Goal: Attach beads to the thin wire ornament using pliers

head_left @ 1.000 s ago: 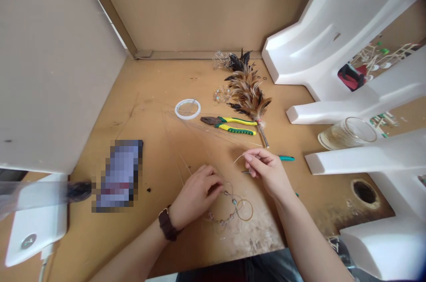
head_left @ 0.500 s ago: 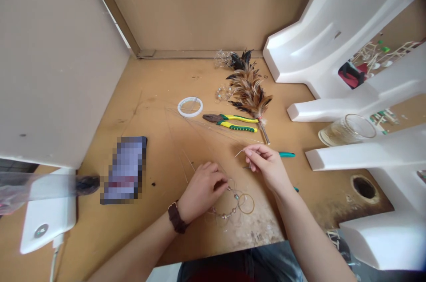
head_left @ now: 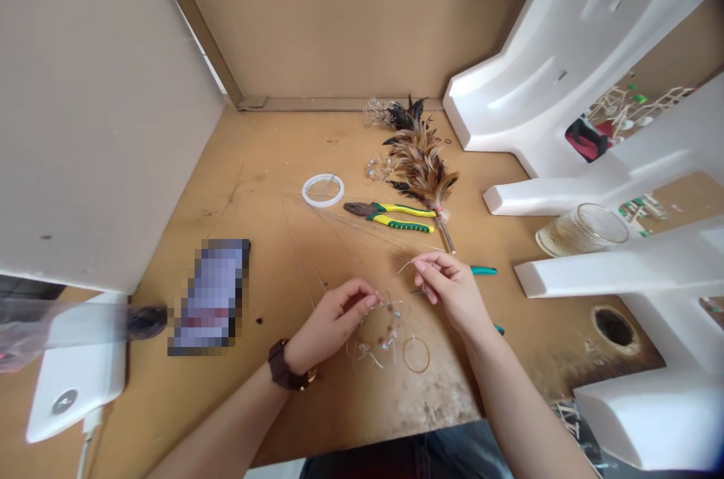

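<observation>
this side of the combination pliers [head_left: 374,213], my left hand [head_left: 331,319] pinches beaded wire [head_left: 385,347], my right hand [head_left: 451,290] thin wire [head_left: 404,266].

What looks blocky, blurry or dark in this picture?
In the head view, coarse squares cover the dark-edged, rectangular phone; also there, the thin, see-through beaded strand at the bare left hand looks soft, and the top right corner darkens.

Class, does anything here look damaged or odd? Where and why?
The table looks worn: a pale patch marks its near edge, and a dark stain lies beside the hole at right, unlike its plainer brown surface.
</observation>
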A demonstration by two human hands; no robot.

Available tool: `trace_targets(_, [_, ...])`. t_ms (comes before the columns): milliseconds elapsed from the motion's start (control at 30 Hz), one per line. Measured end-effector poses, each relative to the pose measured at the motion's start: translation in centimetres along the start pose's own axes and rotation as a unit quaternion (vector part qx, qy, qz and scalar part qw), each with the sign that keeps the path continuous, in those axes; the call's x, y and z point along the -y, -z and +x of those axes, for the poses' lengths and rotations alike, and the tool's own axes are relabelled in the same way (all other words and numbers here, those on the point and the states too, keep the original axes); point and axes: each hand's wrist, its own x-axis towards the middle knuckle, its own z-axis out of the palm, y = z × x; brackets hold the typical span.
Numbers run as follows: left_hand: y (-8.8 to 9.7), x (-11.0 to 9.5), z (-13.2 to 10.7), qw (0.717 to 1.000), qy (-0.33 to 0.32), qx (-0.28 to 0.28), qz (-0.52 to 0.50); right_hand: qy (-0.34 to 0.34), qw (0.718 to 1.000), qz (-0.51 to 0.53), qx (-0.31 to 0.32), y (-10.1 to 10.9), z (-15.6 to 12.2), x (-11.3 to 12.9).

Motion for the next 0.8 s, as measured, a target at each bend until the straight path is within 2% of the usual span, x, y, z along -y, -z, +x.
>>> trace_targets(267, [-0.13,0.23,-0.09,0.993,-0.026,-0.062,-0.098,0.013,1.0,-0.01,0.005,-0.15,-0.25,0.2])
trace_targets(400, [-0.11,0.23,0.01,0.989,-0.031,-0.087,-0.115,0.076,0.994,-0.081,0.017,-0.23,-0.62,0.03])
trace_targets(567, [0.12,0.32,0.17,0.987,-0.031,-0.095,-0.129,0.176,0.966,-0.185,0.037,-0.18,-0.91,-0.12])
trace_targets(800, [0.41,0.46,0.09,0.991,-0.019,-0.118,-0.068,0.227,0.937,-0.257,0.057,-0.51,-1.01,0.42])
